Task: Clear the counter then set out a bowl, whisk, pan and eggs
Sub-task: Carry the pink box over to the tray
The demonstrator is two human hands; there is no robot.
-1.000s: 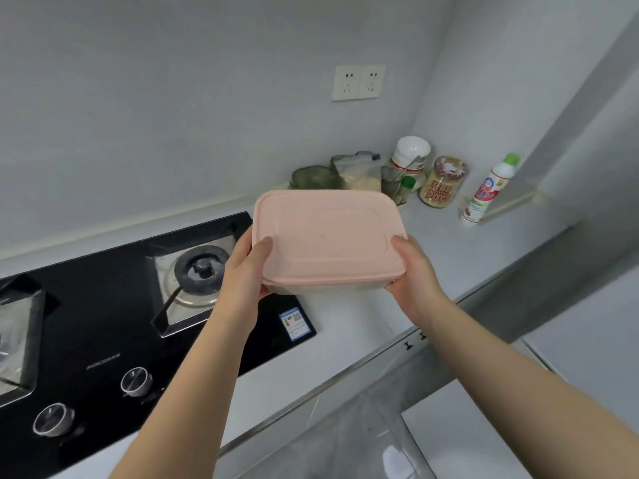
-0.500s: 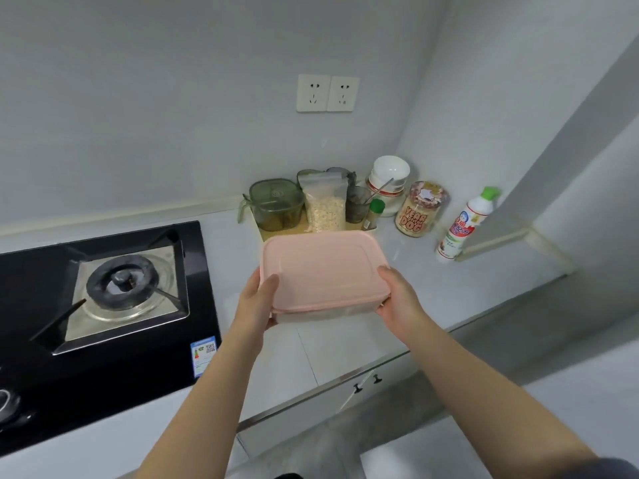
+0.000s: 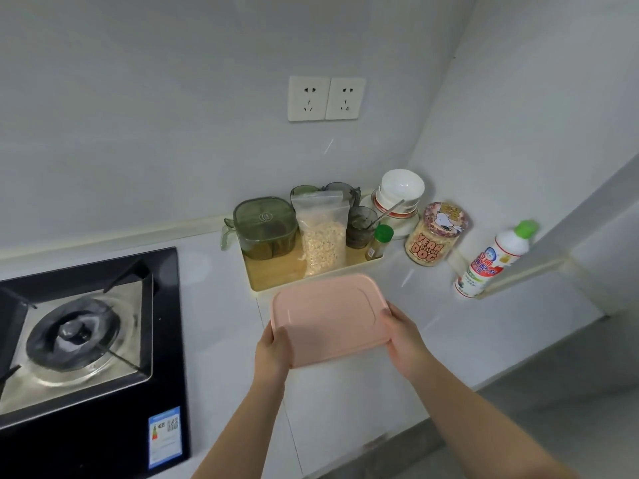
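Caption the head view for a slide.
Both hands, left and right, hold a pink lidded container over the counter.

Readable text on the counter items

We can read "YEAR OF THE DOG" in orange-brown letters on the round jar (image 3: pixel 436 235) beside the tray, with a cartoon dog drawn on its lid. We see red and blue print on the label of the white bottle with the green cap (image 3: pixel 492 259), but we cannot make out the characters. We also see a blue-edged sticker (image 3: pixel 165 436) with small print and coloured bars on the front corner of the black gas hob (image 3: pixel 103 440); its print is too small to read.
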